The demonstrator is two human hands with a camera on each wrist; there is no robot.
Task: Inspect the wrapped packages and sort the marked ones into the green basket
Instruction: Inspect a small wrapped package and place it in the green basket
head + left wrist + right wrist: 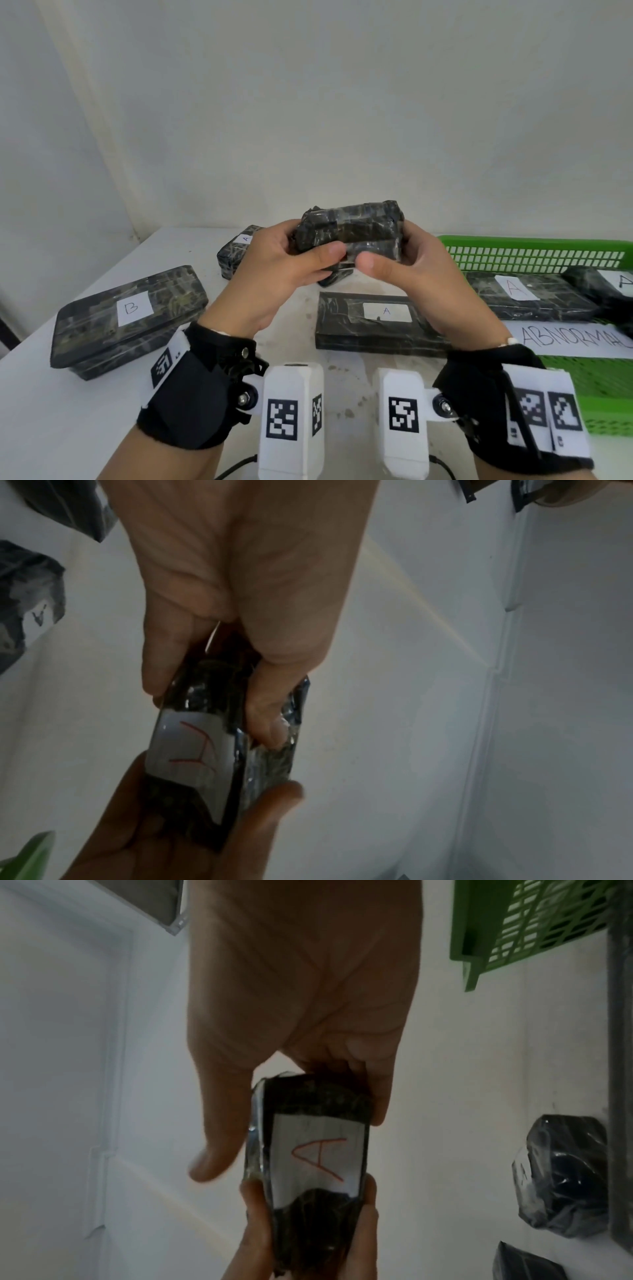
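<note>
Two hands hold one dark wrapped package (349, 231) up above the middle of the surface (41, 411): the left hand (274, 274) grips its left end, the right hand (411, 270) its right end, thumbs in front. From the right wrist view its white label (316, 1158) reads a red A, so inspection looks nearly settled. Next, I'd judge, comes carrying it right into the green basket (534, 245), over the near rim. Room there is tight, with two A-labelled packages already lying inside; the flat package (373, 322) below leaves little setting-down space.
</note>
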